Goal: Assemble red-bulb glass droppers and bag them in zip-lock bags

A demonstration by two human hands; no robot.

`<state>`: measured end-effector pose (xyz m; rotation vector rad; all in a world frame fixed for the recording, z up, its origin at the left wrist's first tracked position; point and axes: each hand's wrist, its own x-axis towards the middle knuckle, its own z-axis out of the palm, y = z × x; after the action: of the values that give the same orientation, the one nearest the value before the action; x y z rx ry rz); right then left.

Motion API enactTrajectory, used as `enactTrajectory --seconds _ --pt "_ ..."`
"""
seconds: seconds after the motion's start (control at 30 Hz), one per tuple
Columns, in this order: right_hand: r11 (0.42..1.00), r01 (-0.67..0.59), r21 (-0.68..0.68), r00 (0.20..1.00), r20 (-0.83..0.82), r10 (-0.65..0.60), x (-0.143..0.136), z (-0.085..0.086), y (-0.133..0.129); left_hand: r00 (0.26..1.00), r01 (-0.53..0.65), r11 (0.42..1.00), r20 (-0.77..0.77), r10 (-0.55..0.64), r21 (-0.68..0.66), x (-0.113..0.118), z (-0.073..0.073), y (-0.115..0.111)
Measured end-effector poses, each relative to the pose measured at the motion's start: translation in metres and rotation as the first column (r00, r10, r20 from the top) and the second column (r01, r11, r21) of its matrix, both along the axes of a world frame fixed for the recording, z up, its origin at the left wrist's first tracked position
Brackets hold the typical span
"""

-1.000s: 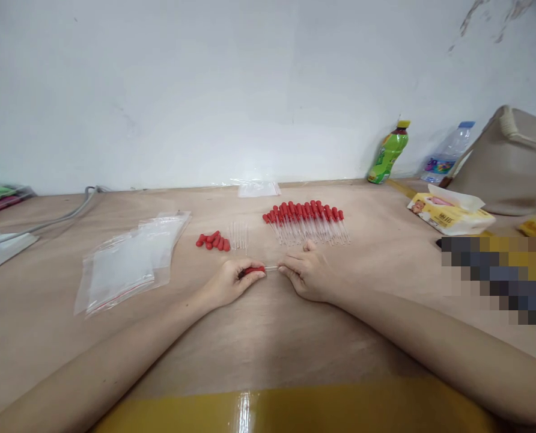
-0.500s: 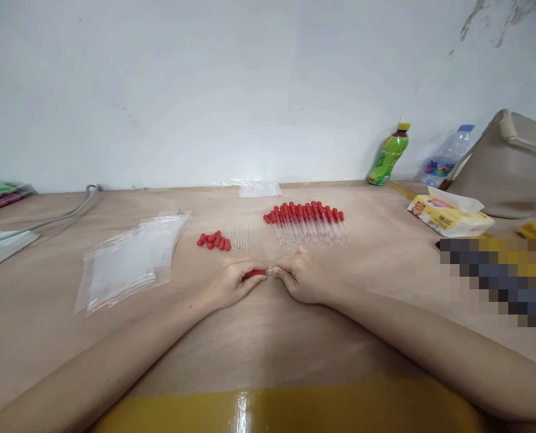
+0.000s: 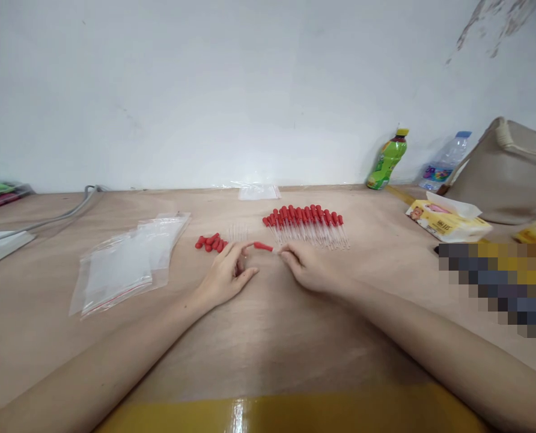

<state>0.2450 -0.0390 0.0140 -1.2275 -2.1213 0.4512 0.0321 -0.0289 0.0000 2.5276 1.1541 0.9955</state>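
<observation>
A red bulb [image 3: 263, 246] is seen mid-frame, on a clear tube [image 3: 275, 251] that is pinched in the right grip [image 3: 307, 263]. The left grip [image 3: 227, 273] is let go, one finger near or touching the bulb. Bulb and tube seem to be getting joined; a soft, steady hold is called for. Words on the yellow tissue pack [image 3: 448, 221] and green bottle [image 3: 387, 159] cannot be read.

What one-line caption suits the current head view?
Right hand holds a red-bulbed dropper beside the open left hand, below rows of capped droppers.
</observation>
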Motion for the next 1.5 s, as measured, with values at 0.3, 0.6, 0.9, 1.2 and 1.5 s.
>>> enactTrajectory --seconds 0.3,0.6,0.9,1.2,1.5 --pt "0.643 0.753 -0.137 0.625 -0.156 -0.765 0.082 0.001 0.062 0.996 0.044 0.998 -0.072 -0.048 -0.048 0.001 -0.001 0.002" --pt "0.601 0.797 -0.063 0.601 -0.015 -0.799 0.083 -0.012 0.069 0.995 0.061 0.995 -0.077 -0.067 -0.074 0.003 0.002 0.0" --pt "0.603 0.797 -0.034 0.604 0.03 -0.796 0.082 -0.01 0.066 0.995 0.065 0.995 -0.069 -0.07 -0.074 0.002 0.001 0.001" --pt "0.789 0.546 0.282 0.829 -0.043 -0.558 0.034 -0.009 0.039 0.958 -0.281 0.929 0.012 0.287 0.24 -0.007 -0.002 0.007" --pt "0.921 0.347 0.175 0.924 0.104 -0.368 -0.065 -0.018 0.049 0.803 -0.593 0.784 0.072 0.591 0.182 -0.057 0.0 0.042"
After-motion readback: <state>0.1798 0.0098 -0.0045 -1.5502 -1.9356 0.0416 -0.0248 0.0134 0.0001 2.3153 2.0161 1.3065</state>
